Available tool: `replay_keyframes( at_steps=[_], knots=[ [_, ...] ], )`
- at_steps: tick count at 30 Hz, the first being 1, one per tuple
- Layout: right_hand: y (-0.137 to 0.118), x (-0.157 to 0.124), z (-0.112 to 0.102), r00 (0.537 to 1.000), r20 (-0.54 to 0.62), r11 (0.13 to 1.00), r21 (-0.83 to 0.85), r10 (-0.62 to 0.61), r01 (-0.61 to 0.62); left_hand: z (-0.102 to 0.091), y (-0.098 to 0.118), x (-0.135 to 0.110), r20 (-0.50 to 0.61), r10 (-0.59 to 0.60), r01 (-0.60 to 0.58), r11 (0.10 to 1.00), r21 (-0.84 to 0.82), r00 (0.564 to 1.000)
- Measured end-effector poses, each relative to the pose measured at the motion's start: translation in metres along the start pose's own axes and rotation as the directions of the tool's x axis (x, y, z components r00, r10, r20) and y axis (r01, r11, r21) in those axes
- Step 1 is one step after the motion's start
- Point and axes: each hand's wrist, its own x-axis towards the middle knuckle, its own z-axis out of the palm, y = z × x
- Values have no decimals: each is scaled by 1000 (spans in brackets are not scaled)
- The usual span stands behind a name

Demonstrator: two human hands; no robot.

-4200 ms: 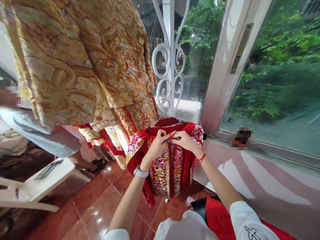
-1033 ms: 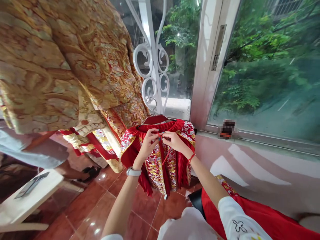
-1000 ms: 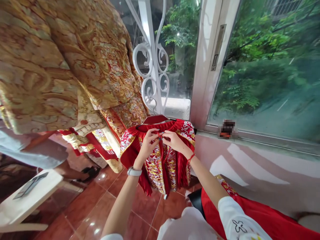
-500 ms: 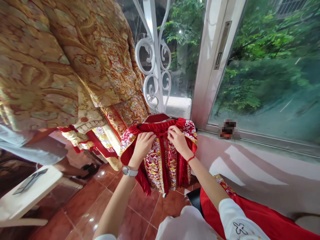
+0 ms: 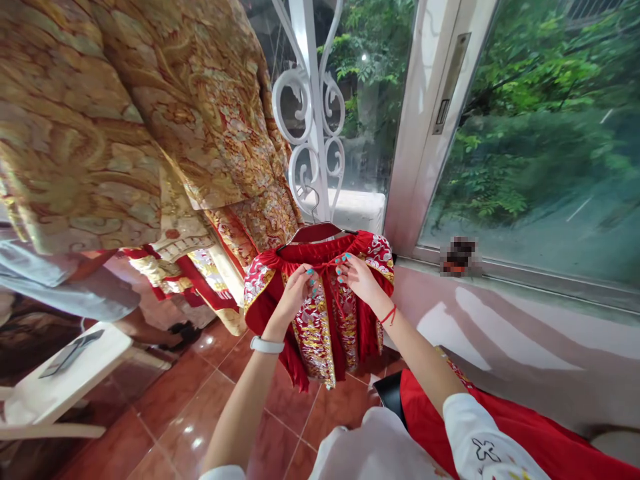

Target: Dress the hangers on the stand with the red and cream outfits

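A red garment with gold and silver embroidery (image 5: 315, 340) hangs in front of me from a hanger (image 5: 316, 232), its gathered red top edge facing up. A thin red cord (image 5: 330, 267) runs along the front of that edge, between my hands. My left hand (image 5: 296, 290) is closed, its fingers curled at the cord's left side with teal nails showing; what lies inside the curl is partly hidden. Thumb and fingers of my right hand (image 5: 357, 277) pinch the cord on the other side. Loose red ends dangle below it over the embroidery.
Large gold brocade garments (image 5: 150, 120) hang at the left. A white scrolled metal post (image 5: 316, 133) and window frame (image 5: 425, 127) stand behind. A white bench (image 5: 75, 380) holds a phone; a person's leg (image 5: 145, 330) is nearby. Red cloth (image 5: 480, 420) lies at the lower right.
My left hand has turned, with its fingers curling so the nails now show. The right hand has lifted slightly at the cord. My view has shifted a little.
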Motion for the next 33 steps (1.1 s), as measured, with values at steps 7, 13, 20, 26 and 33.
replay_keyframes(
  at_steps=[7, 13, 20, 26, 33],
  knots=[
    [-19, -4, -32, 966, 133, 832, -491, -224, 260, -19, 27, -12, -55, 172, -105, 794, 598, 984],
    [-26, -12, -45, 931, 206, 609, -709, -302, 355, -34, 25, -19, 4, 30, -26, 794, 608, 1000],
    [-33, -11, -59, 861, 229, 516, -720, -454, 464, -48, 35, -29, -40, 378, -224, 626, 747, 925],
    [-30, 38, -90, 831, 76, 513, -755, -551, 409, -88, 38, -9, -149, 504, -135, 484, 865, 851],
    [-35, 81, -105, 946, 69, 691, -667, -316, 279, -114, 33, 5, -140, 300, -54, 556, 829, 944]
  ],
)
